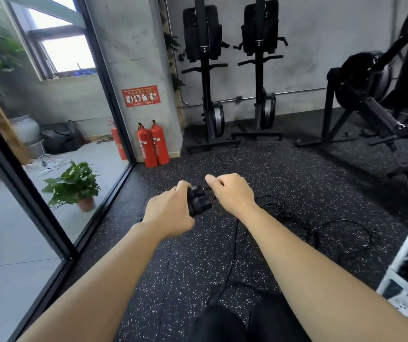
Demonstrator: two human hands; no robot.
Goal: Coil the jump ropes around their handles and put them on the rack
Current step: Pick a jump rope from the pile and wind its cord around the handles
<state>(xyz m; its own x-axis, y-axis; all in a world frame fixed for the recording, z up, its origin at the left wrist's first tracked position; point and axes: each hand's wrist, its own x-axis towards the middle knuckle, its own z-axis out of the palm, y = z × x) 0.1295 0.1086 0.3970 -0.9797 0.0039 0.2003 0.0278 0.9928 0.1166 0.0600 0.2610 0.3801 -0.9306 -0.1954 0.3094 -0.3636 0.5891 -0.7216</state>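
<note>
- The left grip (170,211) was clenched round two black handles (199,201), held side by side above the speckled floor (284,169).
- The right grip (232,191), just beside the handles, pinched the rope (307,229) near their far ends.
- The rope's slack lay looped on the floor, right of both grips.

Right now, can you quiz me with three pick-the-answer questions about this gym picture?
1. Where is the potted plant? A) behind the glass wall B) on the rack C) between the machines
2. What colour are the fire extinguishers? A) blue B) red C) green
3. The loose part of the rope is: A) hung up B) lying on the floor C) cut in two
Answers: 1A, it stands beyond the glass; 2B, both by the pillar are red; 3B, it loops over the floor.
</note>
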